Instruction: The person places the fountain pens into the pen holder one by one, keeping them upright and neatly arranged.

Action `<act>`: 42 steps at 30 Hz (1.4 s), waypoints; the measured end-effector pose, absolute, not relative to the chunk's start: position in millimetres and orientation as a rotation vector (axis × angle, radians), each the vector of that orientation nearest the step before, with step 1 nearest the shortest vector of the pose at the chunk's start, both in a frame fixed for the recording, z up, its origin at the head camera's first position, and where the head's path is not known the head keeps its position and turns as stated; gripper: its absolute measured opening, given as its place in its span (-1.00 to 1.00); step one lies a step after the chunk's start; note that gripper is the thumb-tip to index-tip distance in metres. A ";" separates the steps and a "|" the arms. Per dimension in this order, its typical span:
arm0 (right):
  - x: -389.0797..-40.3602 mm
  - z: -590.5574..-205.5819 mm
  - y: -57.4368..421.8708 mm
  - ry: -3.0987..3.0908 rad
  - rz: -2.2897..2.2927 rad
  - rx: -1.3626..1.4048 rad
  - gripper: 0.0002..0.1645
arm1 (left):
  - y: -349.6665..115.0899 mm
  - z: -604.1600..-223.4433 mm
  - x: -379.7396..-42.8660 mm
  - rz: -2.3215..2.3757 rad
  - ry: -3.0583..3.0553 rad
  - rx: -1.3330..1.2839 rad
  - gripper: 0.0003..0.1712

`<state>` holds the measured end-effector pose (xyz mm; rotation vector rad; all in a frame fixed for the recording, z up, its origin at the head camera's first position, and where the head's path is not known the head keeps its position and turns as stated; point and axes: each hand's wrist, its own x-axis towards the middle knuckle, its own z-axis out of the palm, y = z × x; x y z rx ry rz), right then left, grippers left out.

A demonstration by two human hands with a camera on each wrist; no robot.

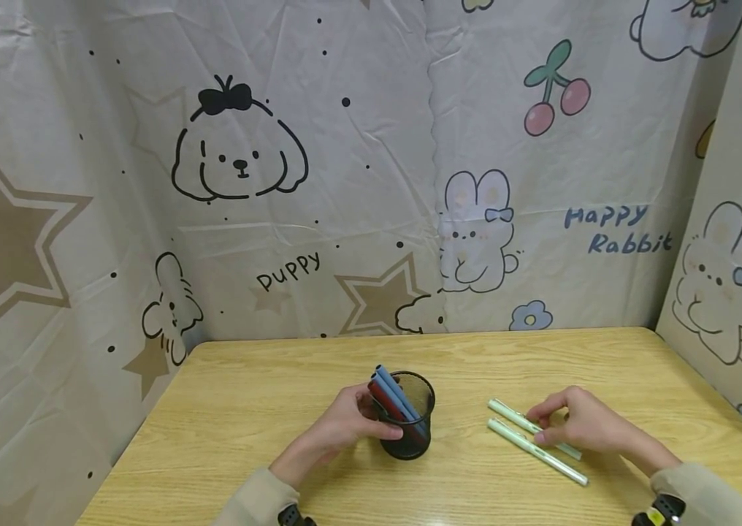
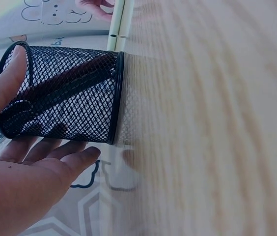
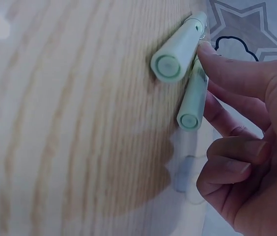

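My left hand (image 1: 345, 424) holds a black mesh pen holder (image 2: 74, 93), thumb on the near side and fingers round the far side. It stands upright on the table. Two blue pens (image 1: 392, 391) and a dark red pen (image 1: 385, 402) lean in it toward the left. Right of the holder, two light green pens lie side by side on the table, slanting. My right hand (image 1: 578, 424) pinches the farther light green pen (image 3: 191, 101) between thumb and index finger; its other fingers are curled. The nearer light green pen (image 1: 535, 451) lies just beside the thumb.
The wooden table (image 1: 246, 394) has rounded far corners. Cloth curtains (image 1: 358, 183) with cartoon drawings hang behind it and at both sides. Dark devices are strapped over both sleeves.
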<state>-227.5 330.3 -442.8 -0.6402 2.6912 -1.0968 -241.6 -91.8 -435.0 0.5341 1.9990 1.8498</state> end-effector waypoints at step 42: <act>-225.6 -440.3 327.0 2.760 -1.021 -0.622 -0.68 | -93.5 -438.7 -243.9 1.849 1.984 0.543 -0.47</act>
